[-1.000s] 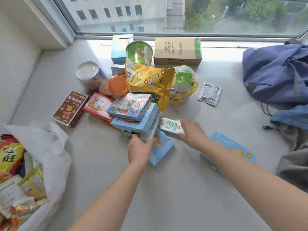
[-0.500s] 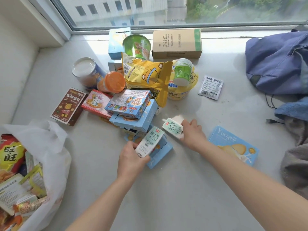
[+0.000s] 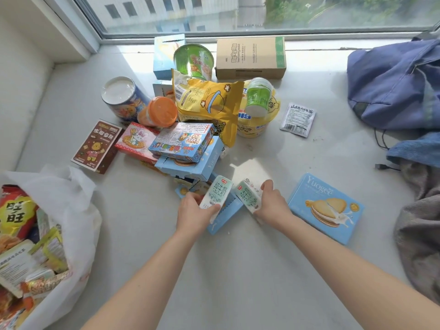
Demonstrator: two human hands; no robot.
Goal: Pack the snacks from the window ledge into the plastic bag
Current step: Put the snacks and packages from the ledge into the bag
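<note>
Gripping one milk carton each, both hands hold rigid, light packs by their sides, apparently secure.

I see two tilted white cartons: left milk carton, right milk carton, just before the snack pile. Plastic bag lies open, part-filled, far left.

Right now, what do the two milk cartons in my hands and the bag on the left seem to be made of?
The left milk carton and the right milk carton look like coated paperboard: smooth printed faces with crisp folded edges. Any inner lining cannot be seen. The bag looks like thin white plastic film, judging by its soft, crumpled folds.
</note>
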